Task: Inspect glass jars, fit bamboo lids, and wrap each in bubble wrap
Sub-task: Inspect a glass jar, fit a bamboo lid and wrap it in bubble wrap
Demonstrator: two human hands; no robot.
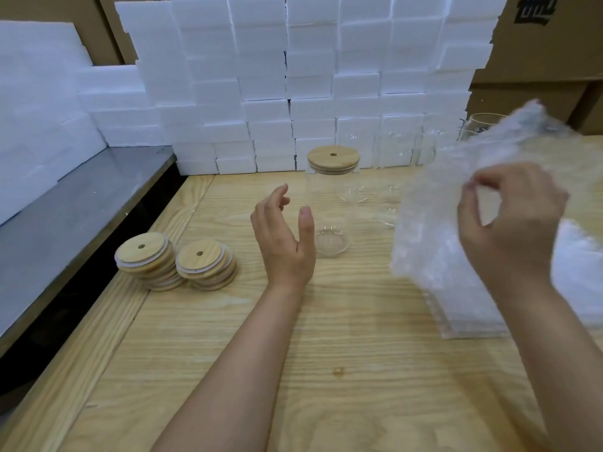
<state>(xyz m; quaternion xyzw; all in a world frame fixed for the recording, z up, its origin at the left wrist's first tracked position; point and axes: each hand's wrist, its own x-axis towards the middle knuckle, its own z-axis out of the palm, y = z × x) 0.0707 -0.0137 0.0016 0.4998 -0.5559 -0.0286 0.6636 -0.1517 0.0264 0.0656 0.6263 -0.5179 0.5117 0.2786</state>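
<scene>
Glass is the worry here: the lidded jar [329,203] stands upright on the wooden surface [326,353], tall and narrow, and a careless sideways knock from the left hand [280,243] could tip it toward the unlidded jars [391,148] standing close behind. The bamboo lid [333,159] looks seated level, but if it only rests loosely it could slip off once the jar is laid over for wrapping. The bubble wrap sheet [434,207] hangs limp and blurred, so it may swing against the bare glasses or fold on itself before it lies flat.

The left hand is held edge-on just beside the jar's left wall, fingers straight, thumb spread, its grip wide and holding nothing; whether the thumb touches the glass I cannot tell. The right hand [512,230] is raised above a pile of sheets [473,321], fingers curled, its grip pinching the upper part of the sheet. Two stacks of spare lids [143,259] sit well to the left.
</scene>
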